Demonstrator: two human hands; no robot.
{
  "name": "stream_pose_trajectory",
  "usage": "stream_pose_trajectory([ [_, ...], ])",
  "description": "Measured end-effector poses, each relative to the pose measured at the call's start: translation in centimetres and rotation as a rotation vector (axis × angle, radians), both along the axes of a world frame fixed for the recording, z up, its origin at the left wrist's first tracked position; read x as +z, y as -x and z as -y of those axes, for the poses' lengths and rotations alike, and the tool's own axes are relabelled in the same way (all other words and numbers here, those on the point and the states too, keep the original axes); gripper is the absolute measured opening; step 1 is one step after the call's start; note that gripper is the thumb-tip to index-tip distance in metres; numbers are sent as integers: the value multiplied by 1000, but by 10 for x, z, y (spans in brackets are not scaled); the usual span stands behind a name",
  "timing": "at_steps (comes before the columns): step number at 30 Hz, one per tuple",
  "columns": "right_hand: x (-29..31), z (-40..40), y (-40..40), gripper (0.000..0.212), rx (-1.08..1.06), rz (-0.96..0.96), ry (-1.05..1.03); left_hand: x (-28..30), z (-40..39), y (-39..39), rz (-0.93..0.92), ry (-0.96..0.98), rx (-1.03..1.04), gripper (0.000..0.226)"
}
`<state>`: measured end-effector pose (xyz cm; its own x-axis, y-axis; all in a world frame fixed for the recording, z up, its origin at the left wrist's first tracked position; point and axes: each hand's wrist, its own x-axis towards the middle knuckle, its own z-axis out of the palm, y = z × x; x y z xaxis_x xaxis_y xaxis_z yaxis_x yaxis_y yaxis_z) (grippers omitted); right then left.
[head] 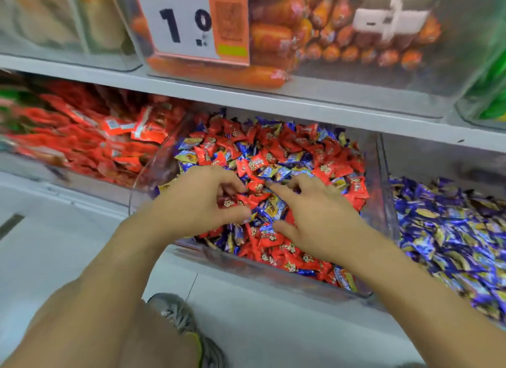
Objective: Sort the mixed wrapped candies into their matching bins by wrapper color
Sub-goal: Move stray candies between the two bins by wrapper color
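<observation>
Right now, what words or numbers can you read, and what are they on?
"1" and "0": white price sign on the top bin.
Orange tag beside it: print too blurred.
Small white tag on that bin: blurred.
Candy wrappers: printing too small to read.

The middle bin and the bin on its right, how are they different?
The middle bin holds red and blue candies mixed; the right bin holds blue ones only. Both hands, left hand and right hand, are in the middle bin, none in the right. Both bins are clear plastic.
</observation>
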<state>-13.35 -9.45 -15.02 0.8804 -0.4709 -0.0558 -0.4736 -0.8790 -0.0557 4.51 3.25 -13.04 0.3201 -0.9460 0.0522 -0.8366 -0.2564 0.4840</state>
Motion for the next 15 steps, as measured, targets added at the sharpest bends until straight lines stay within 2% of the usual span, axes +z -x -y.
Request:
stream_pose_trajectory([
  [2,3,0,-2,70,-16,-56,16,-1,6,11,19,123,-20,33],
  [4,11,3,-4,70,-40,-101,1,-2,15,24,15,143,-83,32],
  [7,27,14,-6,55,-105,-34,-76,-11,29,30,56,-18,-149,45],
  [10,38,23,-5,42,-176,77,-87,-14,37,26,120,-106,-68,50],
  [12,42,23,-8,53,-171,-10,-38,-13,40,23,173,-135,-19,48],
  [15,42,19,-22,84,-104,-240,-10,-10,42,21,176,-176,14,50],
])
